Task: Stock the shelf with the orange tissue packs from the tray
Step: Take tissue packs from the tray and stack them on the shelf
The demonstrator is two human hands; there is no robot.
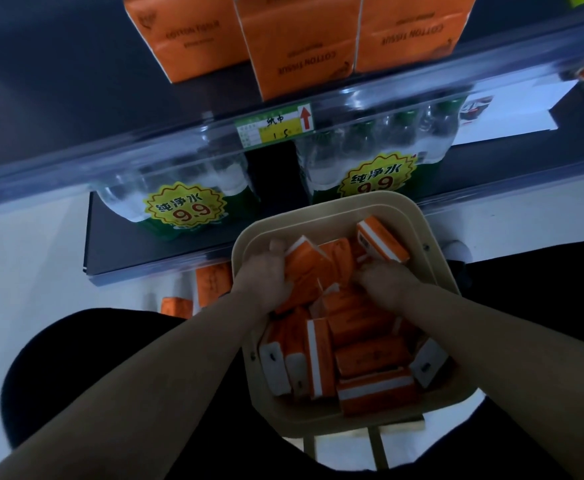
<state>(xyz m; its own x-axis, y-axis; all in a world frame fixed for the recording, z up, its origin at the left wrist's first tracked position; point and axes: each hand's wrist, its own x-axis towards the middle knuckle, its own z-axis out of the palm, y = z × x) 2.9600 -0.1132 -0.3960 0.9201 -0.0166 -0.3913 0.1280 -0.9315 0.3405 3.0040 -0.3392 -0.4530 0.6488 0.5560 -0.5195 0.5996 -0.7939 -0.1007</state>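
Observation:
A beige square tray [432,237] stands below me, full of several orange and white tissue packs [370,355]. Both my hands are down inside it. My left hand [266,275] is closed around an orange tissue pack [306,258] near the tray's far left. My right hand [385,280] presses down among the packs in the middle; its fingers are hidden, so what it holds cannot be made out. On the shelf [76,109] above stand three orange tissue packs [297,43] in a row.
Shrink-wrapped water bottle packs [179,199] with yellow price stickers fill the lower shelf behind the tray. A price tag [273,128] sits on the shelf rail. Two orange packs [211,282] lie on the floor left of the tray. My dark-clothed knees flank the tray.

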